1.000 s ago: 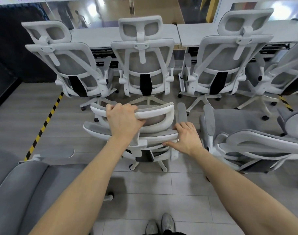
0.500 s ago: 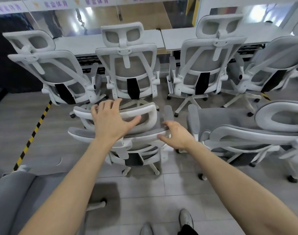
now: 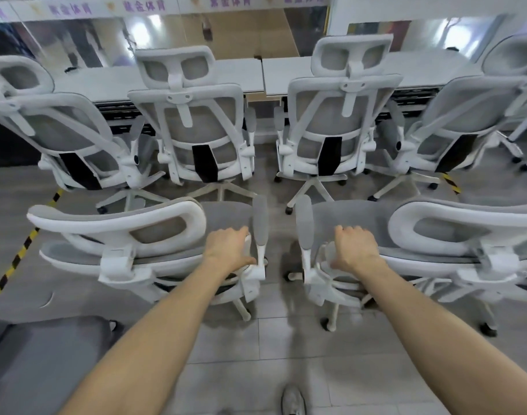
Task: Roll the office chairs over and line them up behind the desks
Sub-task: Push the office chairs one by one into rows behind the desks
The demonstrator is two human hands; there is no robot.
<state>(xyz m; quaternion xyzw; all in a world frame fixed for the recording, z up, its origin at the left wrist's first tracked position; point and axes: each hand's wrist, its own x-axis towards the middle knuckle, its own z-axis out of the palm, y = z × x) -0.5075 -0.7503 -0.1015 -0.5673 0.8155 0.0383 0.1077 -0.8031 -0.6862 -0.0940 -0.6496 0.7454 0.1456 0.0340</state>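
Head view, left to right: a near-left office chair (image 3: 118, 235) stands in a second row behind four chairs already lined up at the white desks (image 3: 166, 79), its backrest toward the camera and seat facing the desks. The left hand (image 3: 228, 248) curls round the rear of its right armrest (image 3: 260, 223), which runs fore-and-aft. A narrow gap away, the near-right office chair (image 3: 454, 232) faces the same way; the right hand (image 3: 355, 250) grips its backrest frame.
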